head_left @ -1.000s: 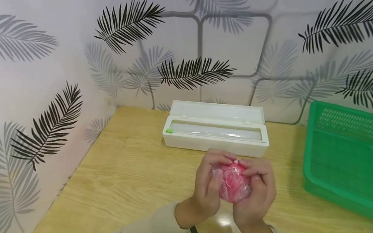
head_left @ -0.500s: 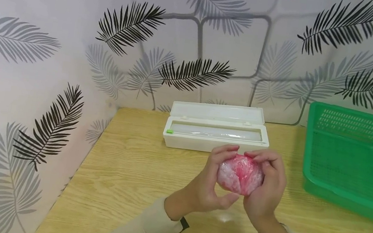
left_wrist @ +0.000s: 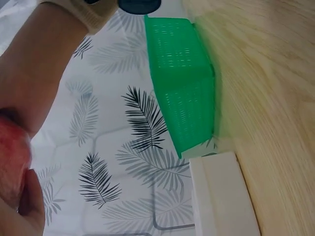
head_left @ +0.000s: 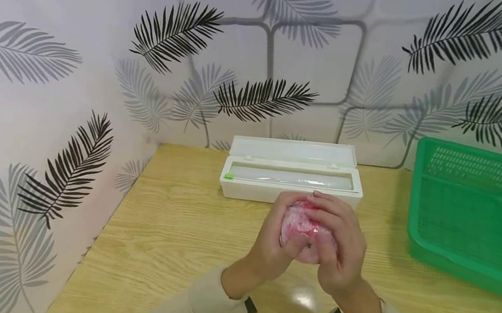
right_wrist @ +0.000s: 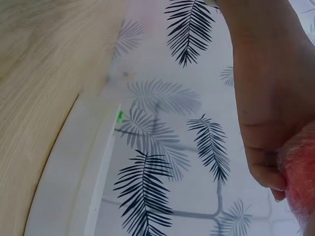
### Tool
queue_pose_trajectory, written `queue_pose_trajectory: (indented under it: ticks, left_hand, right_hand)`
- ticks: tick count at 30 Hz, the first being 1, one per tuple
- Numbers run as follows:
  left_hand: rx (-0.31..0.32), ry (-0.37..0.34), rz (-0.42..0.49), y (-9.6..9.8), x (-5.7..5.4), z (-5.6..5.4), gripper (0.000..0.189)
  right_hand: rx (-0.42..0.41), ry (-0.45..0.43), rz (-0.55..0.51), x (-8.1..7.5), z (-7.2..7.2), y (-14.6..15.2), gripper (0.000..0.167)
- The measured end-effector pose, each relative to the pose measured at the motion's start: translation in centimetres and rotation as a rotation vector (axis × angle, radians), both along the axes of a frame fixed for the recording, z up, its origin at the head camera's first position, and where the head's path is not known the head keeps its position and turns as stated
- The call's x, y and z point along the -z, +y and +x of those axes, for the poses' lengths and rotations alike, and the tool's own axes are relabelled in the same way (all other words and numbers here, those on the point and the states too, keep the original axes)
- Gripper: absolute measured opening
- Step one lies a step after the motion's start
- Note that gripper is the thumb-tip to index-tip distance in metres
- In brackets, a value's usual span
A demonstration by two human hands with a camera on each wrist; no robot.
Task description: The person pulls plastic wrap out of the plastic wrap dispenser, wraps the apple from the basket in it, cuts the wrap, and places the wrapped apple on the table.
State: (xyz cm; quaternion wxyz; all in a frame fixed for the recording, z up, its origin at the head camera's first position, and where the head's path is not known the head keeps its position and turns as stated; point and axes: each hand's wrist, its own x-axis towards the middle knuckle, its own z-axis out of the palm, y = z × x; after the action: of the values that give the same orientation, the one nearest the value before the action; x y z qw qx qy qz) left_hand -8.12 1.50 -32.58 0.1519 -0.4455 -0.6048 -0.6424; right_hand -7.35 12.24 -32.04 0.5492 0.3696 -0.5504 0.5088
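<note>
A round pink-red thing (head_left: 294, 222), its kind unclear, is wrapped in crinkled clear plastic film and held above the table between both hands. My left hand (head_left: 269, 239) curls round its left side, thumb on the near face. From the right, my right hand (head_left: 346, 244) grips it with fingers laid over the top and thumb in front. A small dark spot shows between the thumbs. Only part of the wrapped thing (left_wrist: 12, 162) is visible in the left wrist view, and the right wrist view also cuts it off at the edge.
Behind the hands stands a white cling film box (head_left: 251, 190), lid raised, with a film roll (head_left: 291, 177) inside and a green slider (head_left: 228, 176) on its edge. A green basket (head_left: 419, 245) sits on the right. Leaf-patterned cloth (head_left: 153, 108) hangs behind the wooden table (head_left: 166, 229).
Half a second ago the wrapped thing was further right with my left thumb off it. It has since moved left and been turned, and both thumbs now press its near side.
</note>
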Motion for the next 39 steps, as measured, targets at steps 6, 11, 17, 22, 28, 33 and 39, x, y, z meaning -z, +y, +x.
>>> queue_pose_trajectory:
  ticks: [6,11,17,22,28,33,39]
  left_hand:
    - [-0.207,0.278,0.111,0.9,0.7,0.0,0.045]
    - [-0.398,0.480,0.274,1.5,1.0,-0.3,0.032]
    - [-0.419,0.557,0.346,1.7,0.4,-0.1,0.025]
    - [-0.382,0.481,0.287,1.6,1.1,-0.5,0.021]
    - [-0.296,0.210,0.216,1.5,1.6,-1.1,0.017]
    - [-0.214,-0.110,0.218,1.4,2.0,-1.1,0.017]
    - [-0.124,-0.372,0.208,1.1,1.7,-1.0,0.021]
  right_hand:
    - [0.021,0.032,-0.209,0.3,0.3,-1.7,0.029]
    - [-0.051,-0.063,-0.229,0.4,1.1,-2.4,0.030]
    - [-0.096,-0.161,-0.178,0.7,1.5,-2.1,0.029]
    - [-0.125,-0.317,-0.163,2.0,1.1,-1.4,0.027]
    - [-0.141,-0.418,-0.144,3.8,0.5,-1.0,0.023]
    - [0.011,-0.354,-0.075,4.3,0.2,-1.3,0.032]
    - [0.217,-0.174,0.019,3.2,-0.1,-1.7,0.040]
